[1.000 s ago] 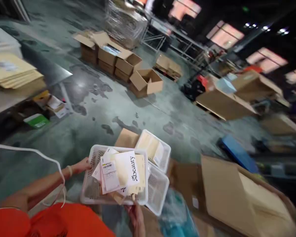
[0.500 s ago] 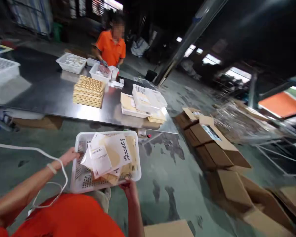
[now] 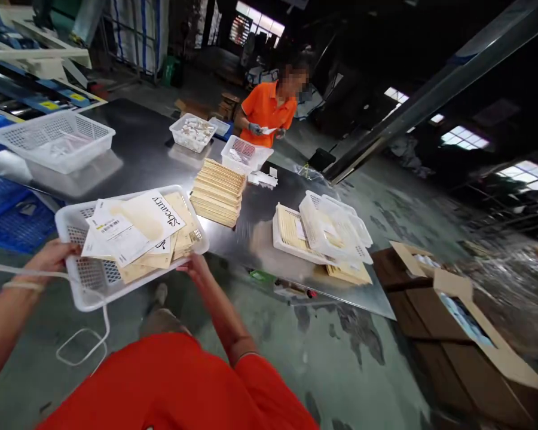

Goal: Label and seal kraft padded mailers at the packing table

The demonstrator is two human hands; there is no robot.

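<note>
A white perforated basket (image 3: 87, 298) hangs in front of me, tilted, its far side over the table edge. White and tan mailers (image 3: 137, 230) lie piled inside; the top one carries black lettering. My left hand (image 3: 54, 257) is closed round the basket's left end. On the near right side of the rim, my right hand (image 3: 197, 269) grips the basket, its fingers partly hidden beneath. A white cable runs past my left wrist. Just beyond the basket, a tall stack of tan envelopes (image 3: 217, 194) stands on the dark metal table (image 3: 138, 143).
Another white basket (image 3: 54, 143) sits at the table's left. Across it, a person in orange (image 3: 269, 113) holds something white near small tubs. Trays with envelopes (image 3: 296, 236) lie at the right end. Open cardboard boxes (image 3: 457, 322) stand on the floor at right; blue crates (image 3: 18, 215) at left.
The basket, held in both my hands, has moved left and closer to the table. The view has shifted left, showing a roller conveyor. The person across now holds a white item higher.
</note>
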